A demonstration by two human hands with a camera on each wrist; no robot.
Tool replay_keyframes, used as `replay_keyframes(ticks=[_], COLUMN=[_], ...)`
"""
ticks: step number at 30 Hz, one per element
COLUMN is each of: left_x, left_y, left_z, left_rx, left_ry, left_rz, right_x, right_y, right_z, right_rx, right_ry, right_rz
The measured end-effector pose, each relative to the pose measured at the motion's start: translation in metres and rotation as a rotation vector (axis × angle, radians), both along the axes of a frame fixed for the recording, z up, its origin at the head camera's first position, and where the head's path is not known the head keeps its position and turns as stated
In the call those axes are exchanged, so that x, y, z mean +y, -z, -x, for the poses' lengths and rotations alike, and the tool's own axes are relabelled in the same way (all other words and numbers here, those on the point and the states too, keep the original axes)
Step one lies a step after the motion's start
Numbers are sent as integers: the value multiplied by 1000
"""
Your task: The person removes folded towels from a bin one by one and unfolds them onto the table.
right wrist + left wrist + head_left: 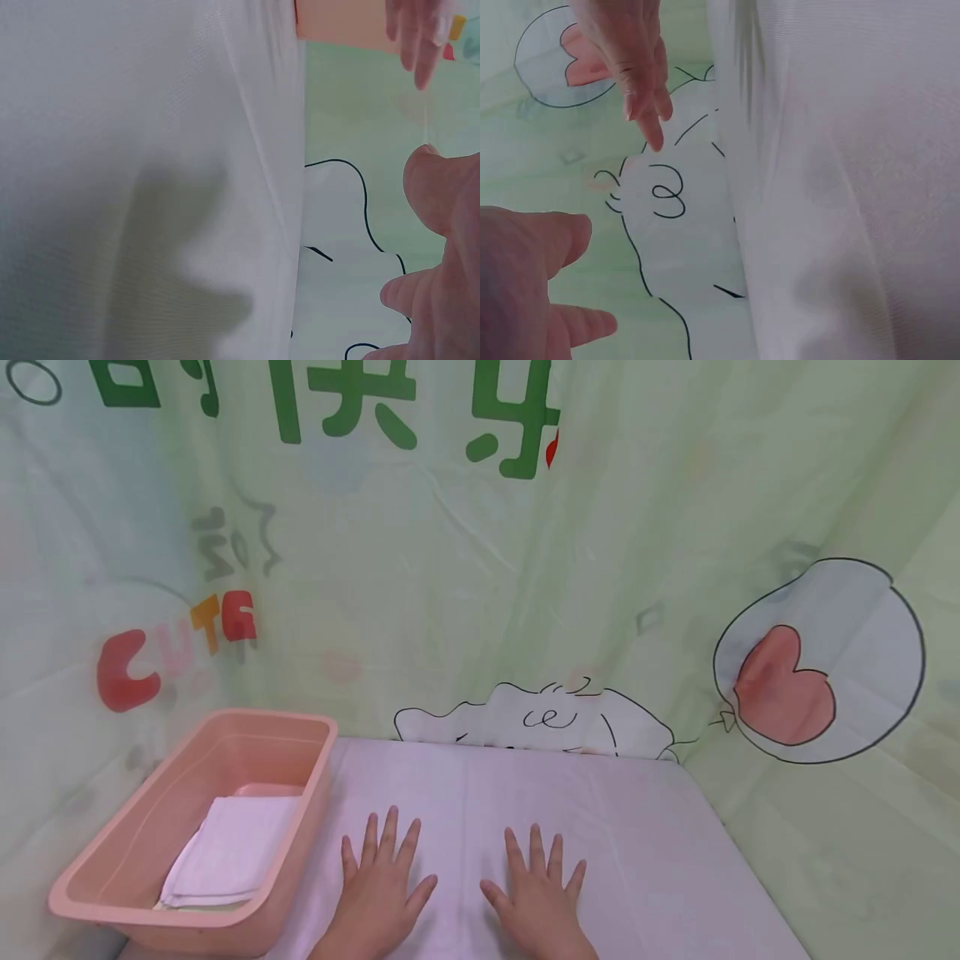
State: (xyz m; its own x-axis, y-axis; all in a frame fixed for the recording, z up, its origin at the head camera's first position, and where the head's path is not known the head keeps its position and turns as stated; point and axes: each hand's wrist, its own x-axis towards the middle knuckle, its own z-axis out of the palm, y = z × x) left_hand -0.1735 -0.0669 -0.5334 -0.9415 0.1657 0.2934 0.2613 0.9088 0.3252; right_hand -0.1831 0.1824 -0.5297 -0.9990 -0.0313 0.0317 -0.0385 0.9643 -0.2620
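Note:
Both hands show palm down above the white-covered table (pixel 637 852) in the head view, fingers straight and spread, with nothing held. My left hand (pixel 378 893) is nearer the pink plastic basin (pixel 300 860), which stands at the left. To its right, a short gap away, is my right hand (pixel 540 902). Folded white cloth (pixel 236 847) lies inside the basin. In the left wrist view, the left fingers (pixel 525 247) extend over the table with the other hand beyond. A shadow falls on the cover in the right wrist view, beside the right fingers (pixel 442 262).
A pale green printed curtain (pixel 360 593) surrounds the table at the back and sides. It carries green characters, a balloon drawing (pixel 877 652) at right and a white cartoon figure (pixel 540 718) along the table's back edge.

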Motion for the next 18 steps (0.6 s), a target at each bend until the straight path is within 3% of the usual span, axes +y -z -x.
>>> replay_keyframes(ticks=[7,15,18], left_x=[-9,-27,-35], left_y=[-15,-33,-41], left_z=[0,-4,-5], left_rx=[130,419,489], left_ry=[124,197,219], left_rz=[-55,-129,-165], right_x=[0,2,3], right_y=[1,-3,-6], right_z=[4,6,8], right_rx=[2,10,3], right_ry=[-2,-28,-37], right_rz=[4,46,62])
